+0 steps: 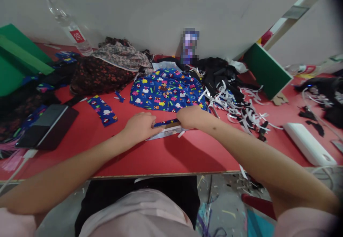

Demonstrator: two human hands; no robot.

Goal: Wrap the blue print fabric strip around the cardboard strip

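Observation:
My left hand and my right hand are both closed, low over the red tabletop. Stretched between them is a narrow blue printed fabric strip, with each end in one hand's fingers. A brown band and a pale, white-edged strip show just under it; what these are made of I cannot tell. Right behind my hands lies a rounded piece of blue cartoon-print cloth. Scissors rest at its right edge. A smaller cut piece of the same print lies left of my left hand.
White ribbon scraps and black cloth are heaped at right, near a white power bank. Floral cloth, a water bottle and a black device stand left. A blurred phone-like screen leans on the wall.

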